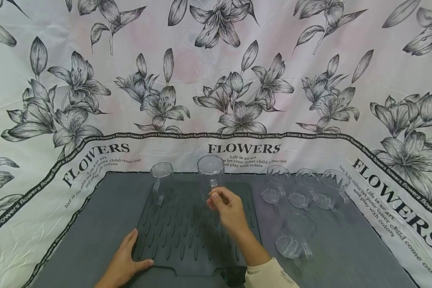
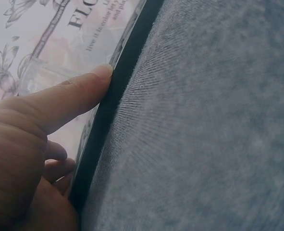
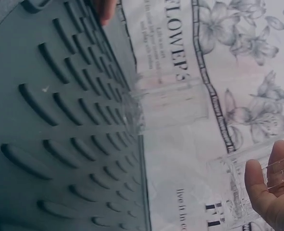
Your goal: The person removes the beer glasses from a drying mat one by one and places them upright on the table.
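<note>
My right hand (image 1: 230, 210) pinches the handle of a clear glass mug (image 1: 211, 170) between thumb and fingers. This mug is held bottom up above the far part of a dark ridged drying mat (image 1: 187, 240); in the right wrist view the mug (image 3: 228, 187) shows beside the fingers. A second clear mug (image 1: 163, 184) stands on the mat's back left, its handle toward the left. At the mat's front left corner rests my left hand (image 1: 124, 258), fingers along the side edge and thumb on the front edge. In the left wrist view the thumb (image 2: 79, 94) touches the dark edge.
Several more clear glass mugs stand on the grey tabletop (image 1: 349, 248) right of the mat: a back row including one mug (image 1: 275, 184), and a single mug (image 1: 295, 236) nearer me. A white flower-printed cloth (image 1: 187, 100) rises behind the table and along both sides.
</note>
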Demonstrator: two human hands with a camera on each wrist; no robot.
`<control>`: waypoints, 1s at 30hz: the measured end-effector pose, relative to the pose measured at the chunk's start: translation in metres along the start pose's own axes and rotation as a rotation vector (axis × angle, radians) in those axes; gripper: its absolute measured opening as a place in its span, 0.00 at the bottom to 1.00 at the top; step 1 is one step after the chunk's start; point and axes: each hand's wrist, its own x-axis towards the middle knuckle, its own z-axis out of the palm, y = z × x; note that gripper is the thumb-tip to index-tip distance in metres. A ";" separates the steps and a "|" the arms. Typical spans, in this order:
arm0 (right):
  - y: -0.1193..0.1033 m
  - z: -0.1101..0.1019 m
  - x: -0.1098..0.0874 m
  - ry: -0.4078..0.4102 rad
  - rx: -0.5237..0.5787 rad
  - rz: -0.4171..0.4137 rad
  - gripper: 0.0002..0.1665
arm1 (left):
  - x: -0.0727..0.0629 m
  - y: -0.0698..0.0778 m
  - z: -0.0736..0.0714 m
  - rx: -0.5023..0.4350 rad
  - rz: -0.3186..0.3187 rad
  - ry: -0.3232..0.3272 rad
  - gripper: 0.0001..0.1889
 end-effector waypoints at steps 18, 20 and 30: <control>-0.039 -0.024 -0.021 0.046 0.014 -0.097 0.13 | 0.000 -0.001 0.000 -0.002 0.035 0.004 0.63; -0.042 -0.026 -0.024 0.053 0.018 -0.107 0.13 | 0.000 -0.001 0.000 -0.001 0.027 0.001 0.64; -0.058 -0.038 -0.039 0.084 -0.013 -0.179 0.09 | 0.000 -0.001 0.000 0.007 0.015 -0.006 0.64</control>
